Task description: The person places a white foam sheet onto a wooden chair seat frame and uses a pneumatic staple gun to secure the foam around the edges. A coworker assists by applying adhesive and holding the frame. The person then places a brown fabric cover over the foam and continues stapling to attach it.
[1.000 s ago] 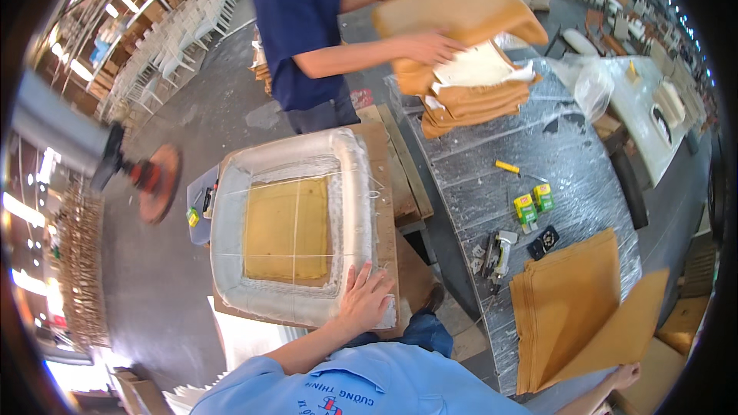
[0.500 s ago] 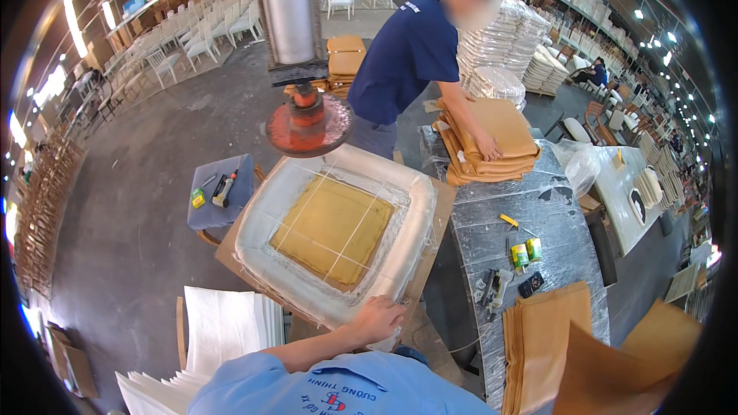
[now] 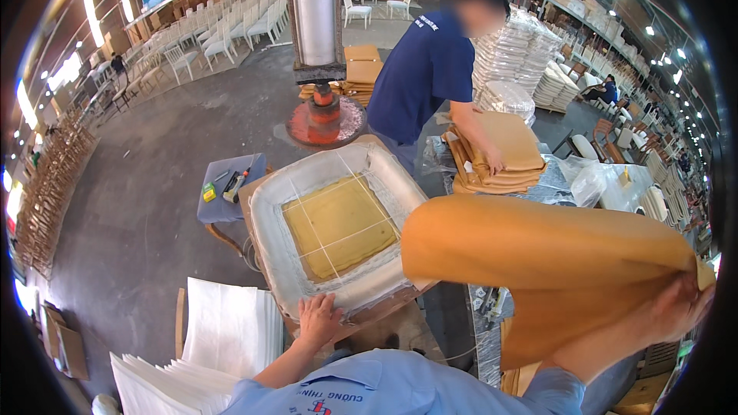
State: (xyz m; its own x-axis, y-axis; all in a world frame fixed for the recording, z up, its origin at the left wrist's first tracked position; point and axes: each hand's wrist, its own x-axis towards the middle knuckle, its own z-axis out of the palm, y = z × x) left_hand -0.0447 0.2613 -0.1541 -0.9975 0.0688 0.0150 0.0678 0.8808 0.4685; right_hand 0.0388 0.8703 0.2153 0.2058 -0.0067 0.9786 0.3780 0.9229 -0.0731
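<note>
1. The left hand (image 3: 319,319) lies flat, fingers spread and released, on the near edge of a seat cushion (image 3: 330,230) wrapped in white, slightly glossy fabric; it grips nothing.
2. Just beyond those fingertips the fabric folds inward in soft creases around a square of bare yellow-tan foam (image 3: 338,224), crossed by thin pale lines.
3. The right hand (image 3: 676,307) is clenched on the far corner of a tan board panel (image 3: 538,269), smooth and matte with rounded corners, held up in the air to the right of the cushion.
4. The cushion rests on a wooden stand (image 3: 377,315) whose edge shows just right of the left fingers.
5. Left of and below the left hand sits a stack of white sheets (image 3: 223,330), thin and fanned.
6. Far beyond the fingers, a small blue-topped table (image 3: 231,200) carries a small yellow-green box (image 3: 208,192) and hand tools.
7. A co-worker in a dark blue shirt (image 3: 427,77) presses a hand on a pile of tan panels (image 3: 492,157) on a metal bench.
8. The floor (image 3: 154,184) is grey concrete; rows of white chairs (image 3: 223,34) fill the hall behind.
</note>
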